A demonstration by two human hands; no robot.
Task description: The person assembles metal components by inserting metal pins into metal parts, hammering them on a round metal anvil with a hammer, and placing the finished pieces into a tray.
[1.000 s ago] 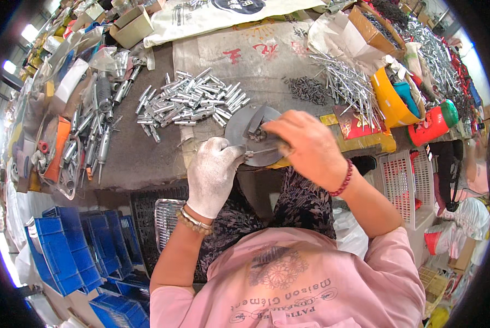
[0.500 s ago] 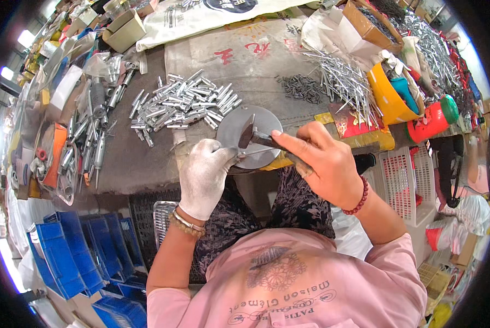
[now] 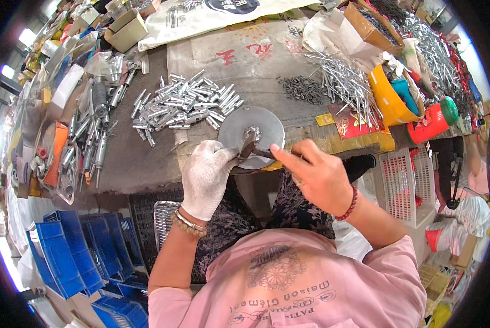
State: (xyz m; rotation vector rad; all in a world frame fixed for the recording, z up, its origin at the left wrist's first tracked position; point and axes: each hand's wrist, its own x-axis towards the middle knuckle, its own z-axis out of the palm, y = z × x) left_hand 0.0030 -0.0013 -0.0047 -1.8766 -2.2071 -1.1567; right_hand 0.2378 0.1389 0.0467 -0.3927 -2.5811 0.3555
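A round grey metal disc (image 3: 262,117) lies at the table's front edge. My left hand (image 3: 205,177), in a white glove, is closed at its near left side, fingertips pinching a thin metal piece that the hammer now mostly hides. My right hand (image 3: 322,177), bare, grips the handle of a small dark hammer (image 3: 248,145), index finger stretched along it. The hammer's head is low over the disc, right by the left fingertips; whether it touches the piece I cannot tell. Beyond the disc, to the left, is a pile of short silver metal tubes (image 3: 184,101).
Small dark pins (image 3: 302,89) and long thin silver rods (image 3: 346,82) lie at the right. Past them stand a yellow container (image 3: 387,95) and a red jar with a green lid (image 3: 431,121). Tools (image 3: 98,117) crowd the left; blue bins (image 3: 59,254) stand below.
The hammer's head has come down and toward me, onto or close to the spot by my left fingertips. My right hand has dropped slightly; the left has hardly moved.
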